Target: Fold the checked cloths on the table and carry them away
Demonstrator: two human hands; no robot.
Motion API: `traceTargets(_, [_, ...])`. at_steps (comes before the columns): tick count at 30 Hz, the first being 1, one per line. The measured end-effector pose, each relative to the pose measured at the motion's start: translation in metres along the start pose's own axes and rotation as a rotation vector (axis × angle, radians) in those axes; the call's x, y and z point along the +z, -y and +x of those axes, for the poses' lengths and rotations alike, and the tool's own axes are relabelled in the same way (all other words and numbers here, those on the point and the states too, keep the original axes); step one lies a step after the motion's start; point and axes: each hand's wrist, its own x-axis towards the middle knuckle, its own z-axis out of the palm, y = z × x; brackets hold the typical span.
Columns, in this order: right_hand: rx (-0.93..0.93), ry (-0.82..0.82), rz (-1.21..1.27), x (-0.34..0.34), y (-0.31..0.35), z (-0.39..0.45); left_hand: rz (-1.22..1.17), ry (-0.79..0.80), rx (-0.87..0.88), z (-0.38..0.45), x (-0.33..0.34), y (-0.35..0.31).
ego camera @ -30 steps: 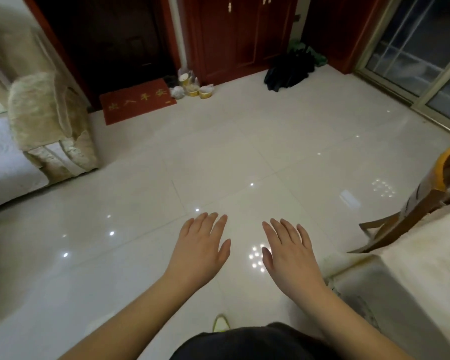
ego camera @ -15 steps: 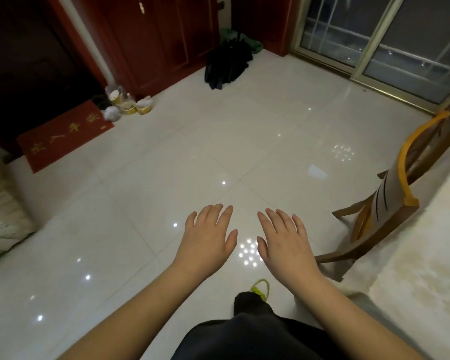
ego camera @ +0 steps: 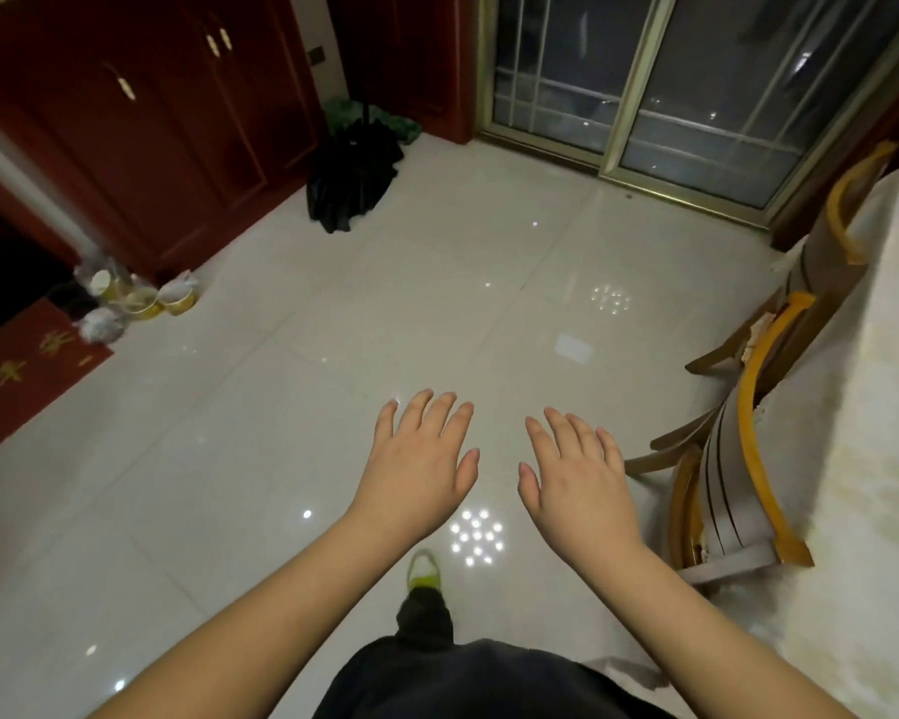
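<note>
- A glossy pale tiled floor (ego camera: 333, 407) fills most of the view and mirrors several ceiling lights.
- A dark red wooden cabinet (ego camera: 141, 127) with brass handles runs along the far left wall.
- A sliding glass door (ego camera: 670, 90) in a gold-coloured frame stands at the far right.
- A table (ego camera: 862, 459) under a cream patterned cover fills the right edge; no checked cloth shows on the part of it in view, nor anywhere else.
- Two wooden chairs (ego camera: 738, 485) with striped backs and yellow-orange rails stand pushed against the table's left side.
- A black heap, seemingly cloth or a bag (ego camera: 351, 179), lies on the floor by the cabinet.
- A red doormat (ego camera: 27, 365) with gold characters lies at the left edge.
- The left hand (ego camera: 416, 469) hovers palm down over the floor, fingers straight, holding nothing.
- The right hand (ego camera: 577, 480) hovers just beside it, likewise flat and empty.
- Paper cups (ego camera: 146, 298) cluster near the doormat.
- A yellow-green shoe (ego camera: 424, 568) shows below the hands.
</note>
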Motion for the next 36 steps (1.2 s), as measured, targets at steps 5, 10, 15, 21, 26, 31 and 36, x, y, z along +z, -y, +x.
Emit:
traceTargets(5, [0.065, 0.001, -0.042, 0.005, -0.005, 0.085, -0.013, -0.005, 0.088, 0.089, 0.011, 0.030])
traceTargets(10, [0.141, -0.003, -0.065, -0.010, -0.012, 0.167, -0.040, -0.033, 0.172, 0.174, 0.004, 0.058])
traceTargets(15, [0.269, -0.019, -0.094, -0.018, -0.035, 0.224, -0.055, -0.050, 0.243, 0.262, 0.003, 0.063])
traceTargets(21, [0.430, -0.006, -0.060, -0.012, -0.081, 0.275, -0.075, -0.050, 0.370, 0.357, 0.008, 0.029])
traceTargets(26, [0.511, -0.024, -0.015, -0.002, -0.142, 0.325, -0.050, -0.027, 0.448, 0.436, 0.015, -0.010])
traceTargets(31, [0.570, -0.043, 0.037, -0.008, -0.217, 0.378, -0.017, 0.022, 0.481, 0.521, 0.005, -0.056])
traceTargets(36, [0.614, -0.050, 0.044, -0.018, -0.294, 0.431, -0.014, 0.041, 0.504, 0.602, -0.007, -0.106])
